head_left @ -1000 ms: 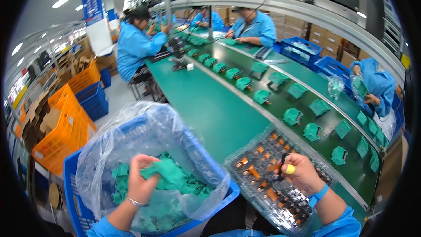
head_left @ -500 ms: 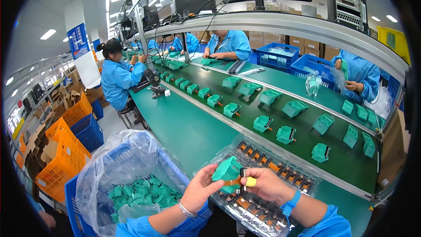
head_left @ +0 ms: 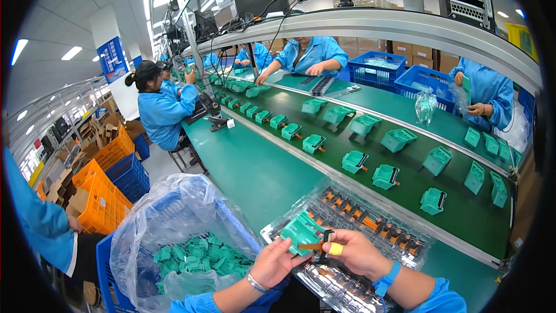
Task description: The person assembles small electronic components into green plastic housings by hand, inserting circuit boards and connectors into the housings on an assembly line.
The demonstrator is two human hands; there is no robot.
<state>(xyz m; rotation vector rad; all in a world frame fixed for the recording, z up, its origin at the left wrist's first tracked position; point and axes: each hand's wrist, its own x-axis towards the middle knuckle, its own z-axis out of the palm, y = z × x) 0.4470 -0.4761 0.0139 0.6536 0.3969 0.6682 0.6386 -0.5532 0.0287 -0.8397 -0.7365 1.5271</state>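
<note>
My left hand grips a green plastic housing by its lower left side, fingers closed round it. Pinched in my right hand is a small black part with an orange flat flex cable, held against the housing's right edge. Whether the part sits inside the housing I cannot tell. Yellow tape wraps a digit of my right hand, and a blue band circles that wrist. Beneath both hands lie clear plastic trays holding rows of black parts with orange flex cables.
Beyond the trays runs a dark green conveyor belt carrying rows of green housings. A blue crate lined with clear plastic, full of green housings, stands at my left. Co-workers in blue sit along the line; one person is at the far left.
The view has shifted a little. Both hands stay together while the green housing has turned to show a broader face. A person has come into sight at the far left; one across the belt now reaches out.
</note>
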